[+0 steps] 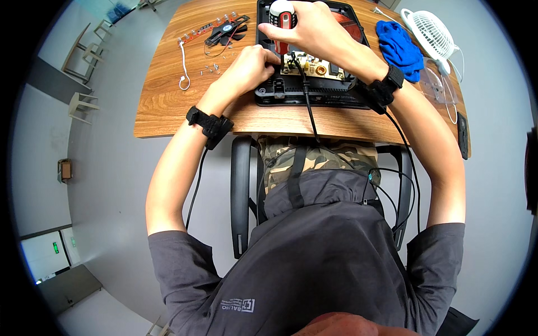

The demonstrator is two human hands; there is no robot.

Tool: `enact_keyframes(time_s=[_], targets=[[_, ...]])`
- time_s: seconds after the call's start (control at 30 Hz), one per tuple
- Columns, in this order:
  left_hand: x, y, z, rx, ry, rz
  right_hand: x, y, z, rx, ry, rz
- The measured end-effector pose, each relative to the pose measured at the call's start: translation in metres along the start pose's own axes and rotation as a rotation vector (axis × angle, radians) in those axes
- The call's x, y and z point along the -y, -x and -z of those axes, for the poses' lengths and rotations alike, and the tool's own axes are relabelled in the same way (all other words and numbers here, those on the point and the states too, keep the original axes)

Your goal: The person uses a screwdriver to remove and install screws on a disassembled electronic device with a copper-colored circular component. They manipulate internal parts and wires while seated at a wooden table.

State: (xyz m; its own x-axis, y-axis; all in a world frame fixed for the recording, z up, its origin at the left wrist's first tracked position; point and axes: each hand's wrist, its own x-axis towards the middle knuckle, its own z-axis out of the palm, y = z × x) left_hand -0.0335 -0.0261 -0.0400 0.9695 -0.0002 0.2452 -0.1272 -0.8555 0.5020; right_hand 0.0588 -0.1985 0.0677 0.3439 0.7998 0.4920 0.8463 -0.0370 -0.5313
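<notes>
My right hand point(316, 31) is wrapped round a screwdriver point(284, 40) with a red, white and black handle, held upright over an open black appliance casing point(336, 99). Its shaft points down at the left edge of a pale yellow circuit board point(330, 70), where the tip is hard to see. Close to that tip is my left hand point(251, 70), its fingers curled and closed at the board's left edge; what they pinch, if anything, is hidden. A black power cord point(307, 98) runs from the board over the casing's near edge. Behind my right hand shows a copper-coloured coil point(348, 25).
Left on the wooden table point(159, 109) lie a small black cooling fan point(227, 32), a red strip point(197, 35) with a white cable, and several loose screws point(212, 69). On the right are a blue cloth point(397, 49), a white fan point(430, 32) and a clear plastic bag point(434, 84).
</notes>
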Motion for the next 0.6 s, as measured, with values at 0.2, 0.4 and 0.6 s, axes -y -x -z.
enact_keyframes(time_s=[0.2,0.4,0.6], targets=[[0.005,0.0,-0.004,-0.014,-0.012,-0.016,0.0,0.0,-0.002,0.017,-0.037,-0.007],[0.001,-0.002,-0.003,-0.005,0.01,-0.012,-0.019,-0.001,-0.013,0.007,0.132,-0.003],[-0.006,-0.004,0.002,0.023,0.036,0.01,-0.021,-0.006,-0.014,-0.171,0.213,0.069]])
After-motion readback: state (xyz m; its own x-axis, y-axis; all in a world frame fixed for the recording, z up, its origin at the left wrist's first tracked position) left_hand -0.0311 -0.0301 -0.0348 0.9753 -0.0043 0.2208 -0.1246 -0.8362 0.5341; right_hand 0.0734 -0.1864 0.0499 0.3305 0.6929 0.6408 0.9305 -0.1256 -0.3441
